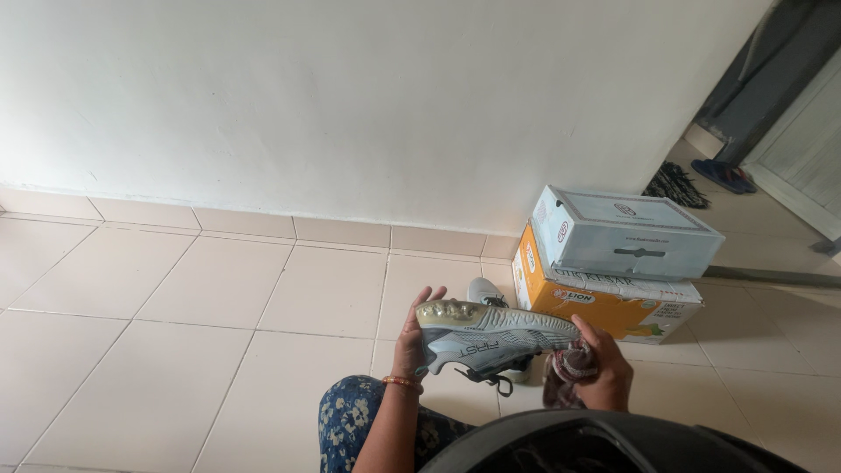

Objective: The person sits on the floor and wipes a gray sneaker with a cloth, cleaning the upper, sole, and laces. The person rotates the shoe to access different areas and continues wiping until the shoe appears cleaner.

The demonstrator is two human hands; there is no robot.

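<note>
My left hand [412,337] holds a grey sports shoe [491,337] on its side, sole up, with studs at the toe end. Dark laces hang below it. My right hand [604,368] grips a dark reddish cloth [569,368] pressed against the heel end of that shoe. An orange bangle sits on my left wrist. A second pale shoe [484,292] lies on the floor tiles just behind the one I hold, mostly hidden.
Two stacked cardboard boxes stand against the white wall at right: a pale blue one [626,232] on an orange and white one [604,307]. Slippers [723,175] and a mat [674,186] lie by a doorway at far right. My knee in floral fabric [350,420] is below.
</note>
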